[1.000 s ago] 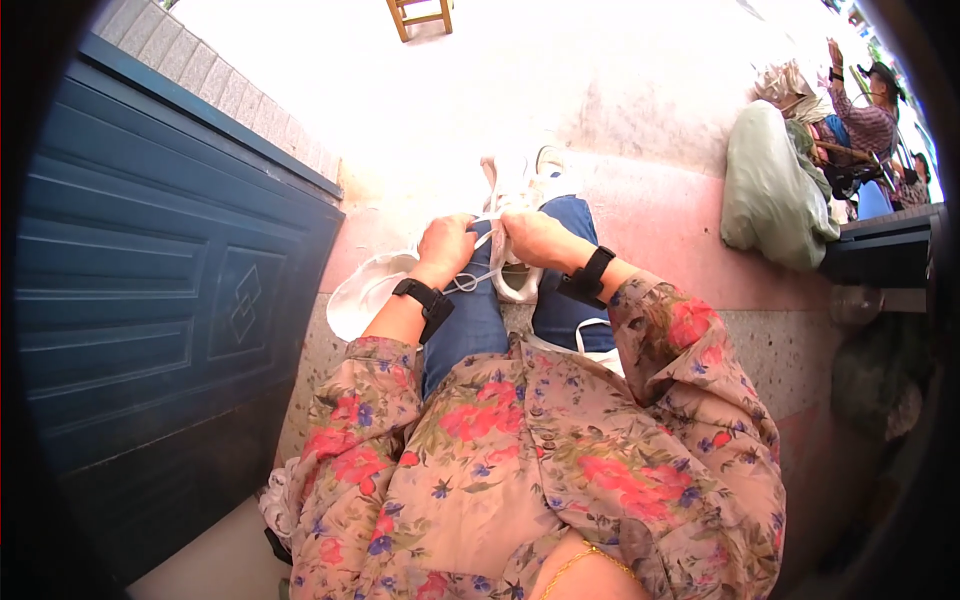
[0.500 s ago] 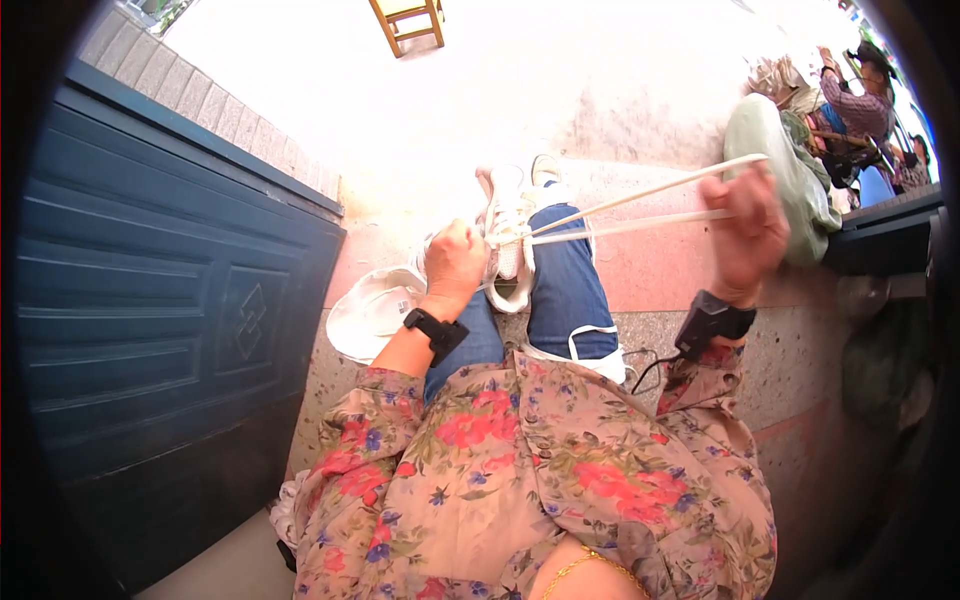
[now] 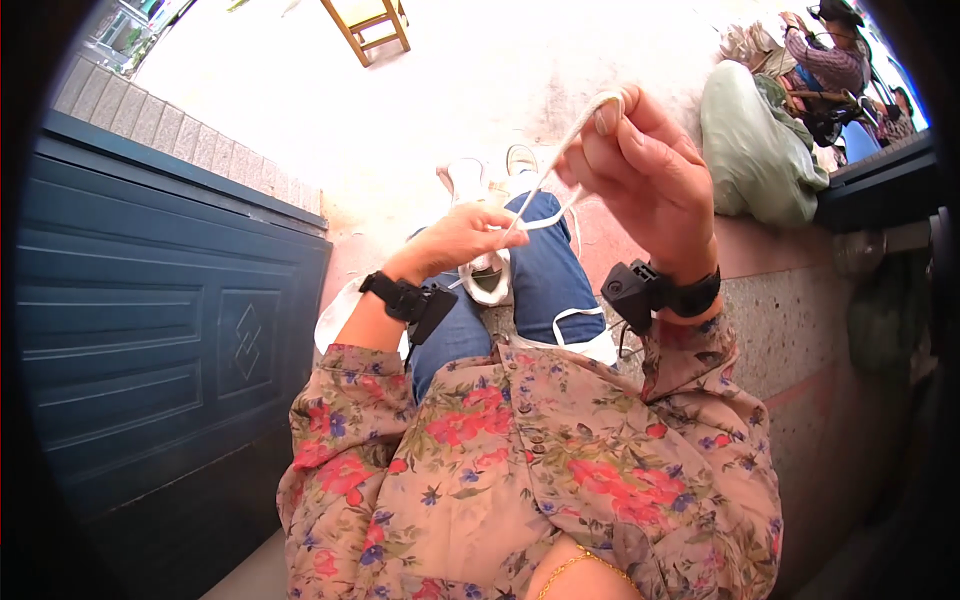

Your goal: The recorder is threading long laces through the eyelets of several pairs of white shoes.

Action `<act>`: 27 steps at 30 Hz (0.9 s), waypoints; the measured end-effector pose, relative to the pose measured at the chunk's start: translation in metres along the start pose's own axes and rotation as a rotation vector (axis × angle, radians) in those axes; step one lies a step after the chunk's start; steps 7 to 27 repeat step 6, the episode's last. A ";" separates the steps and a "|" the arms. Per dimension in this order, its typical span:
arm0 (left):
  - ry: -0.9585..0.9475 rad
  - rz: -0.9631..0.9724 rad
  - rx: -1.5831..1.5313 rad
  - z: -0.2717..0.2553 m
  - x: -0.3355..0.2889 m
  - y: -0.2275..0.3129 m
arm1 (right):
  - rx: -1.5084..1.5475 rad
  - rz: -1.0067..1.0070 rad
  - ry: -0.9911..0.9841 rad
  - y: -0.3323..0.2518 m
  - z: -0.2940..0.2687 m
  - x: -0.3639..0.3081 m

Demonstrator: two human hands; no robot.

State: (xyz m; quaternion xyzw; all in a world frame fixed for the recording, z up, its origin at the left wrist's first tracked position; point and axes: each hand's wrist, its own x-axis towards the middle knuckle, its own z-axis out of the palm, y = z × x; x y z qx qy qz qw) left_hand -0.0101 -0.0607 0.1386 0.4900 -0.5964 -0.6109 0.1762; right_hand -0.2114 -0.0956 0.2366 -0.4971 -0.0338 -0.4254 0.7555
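A white shoelace (image 3: 560, 152) runs slanting between my two hands. My right hand (image 3: 650, 175), raised higher, pinches it between thumb and fingers, and the lace bends over the fingertips. Lower and to the left, my left hand (image 3: 462, 238) grips the lace between thumb and forefinger. Below that hand a white sneaker (image 3: 487, 285) rests between my jeans-clad legs (image 3: 552, 270), its opening toward me. Its middle and laced part are mostly hidden by my left hand. Another strand of lace hangs beneath my right hand.
A blue panelled door (image 3: 170, 300) stands close on my left. To the right are a pale green sack (image 3: 755, 150) and, farther off, a seated person (image 3: 835, 60). A wooden stool (image 3: 370, 30) stands ahead. A white item (image 3: 335, 318) lies partly behind my left forearm.
My right hand has come inward and up from the far right, where it held the laces stretched. My left hand has risen off the sneaker, and its fingers now extend toward the right hand.
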 end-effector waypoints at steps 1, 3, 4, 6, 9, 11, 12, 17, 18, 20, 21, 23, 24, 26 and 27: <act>0.068 0.042 -0.189 -0.002 -0.002 -0.011 | -0.120 -0.043 0.142 0.001 -0.004 -0.001; 0.367 0.179 -0.231 -0.027 -0.017 -0.032 | -0.243 -0.130 0.241 -0.004 -0.032 -0.009; 0.485 0.287 -0.468 -0.043 -0.020 -0.052 | -0.088 -0.145 0.354 -0.009 -0.049 -0.017; 0.524 0.363 -1.010 -0.105 -0.054 -0.118 | 0.507 -0.131 0.146 -0.008 -0.153 -0.056; 0.524 0.363 -1.010 -0.105 -0.054 -0.118 | 0.507 -0.131 0.146 -0.008 -0.153 -0.056; 0.524 0.363 -1.010 -0.105 -0.054 -0.118 | 0.507 -0.131 0.146 -0.008 -0.153 -0.056; 0.524 0.363 -1.010 -0.105 -0.054 -0.118 | 0.507 -0.131 0.146 -0.008 -0.153 -0.056; 0.524 0.363 -1.010 -0.105 -0.054 -0.118 | 0.507 -0.131 0.146 -0.008 -0.153 -0.056; 0.524 0.363 -1.010 -0.105 -0.054 -0.118 | 0.507 -0.131 0.146 -0.008 -0.153 -0.056; 0.524 0.363 -1.010 -0.105 -0.054 -0.118 | 0.507 -0.131 0.146 -0.008 -0.153 -0.056; 0.524 0.363 -1.010 -0.105 -0.054 -0.118 | 0.507 -0.131 0.146 -0.008 -0.153 -0.056; 0.524 0.363 -1.010 -0.105 -0.054 -0.118 | 0.507 -0.131 0.146 -0.008 -0.153 -0.056; 0.524 0.363 -1.010 -0.105 -0.054 -0.118 | 0.507 -0.131 0.146 -0.008 -0.153 -0.056; 0.524 0.363 -1.010 -0.105 -0.054 -0.118 | 0.507 -0.131 0.146 -0.008 -0.153 -0.056; 0.524 0.363 -1.010 -0.105 -0.054 -0.118 | 0.507 -0.131 0.146 -0.008 -0.153 -0.056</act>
